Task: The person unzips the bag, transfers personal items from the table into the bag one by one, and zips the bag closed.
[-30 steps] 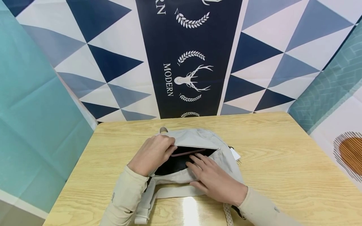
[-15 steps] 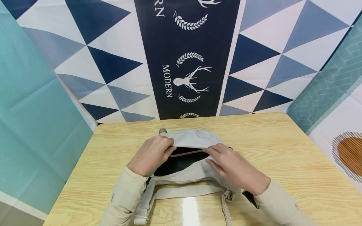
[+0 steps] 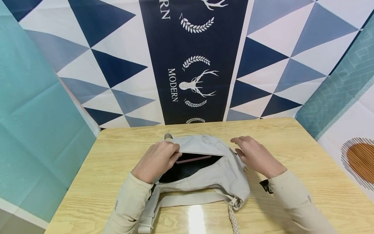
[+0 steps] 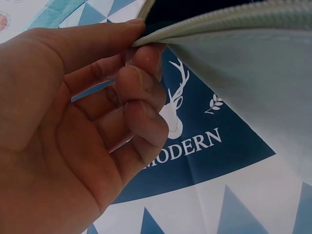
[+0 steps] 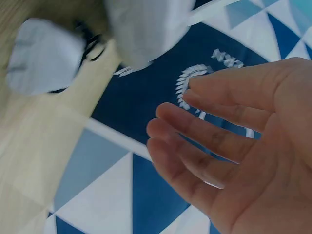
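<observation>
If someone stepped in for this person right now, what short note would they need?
Left hand: pinches the upper edge of the bag opening, holding it open.
Right hand: open, empty, above the bag's right end.
Bag lies on the table; a phone with a pink rim sits inside the opening.
Done: phone is in.
Left: probably closing the bag.

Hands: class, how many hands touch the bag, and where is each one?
1. The left hand pinches the upper edge of the bag at the left end of its opening. The right hand hovers open beside the bag's right end, apparently clear of it.
</observation>
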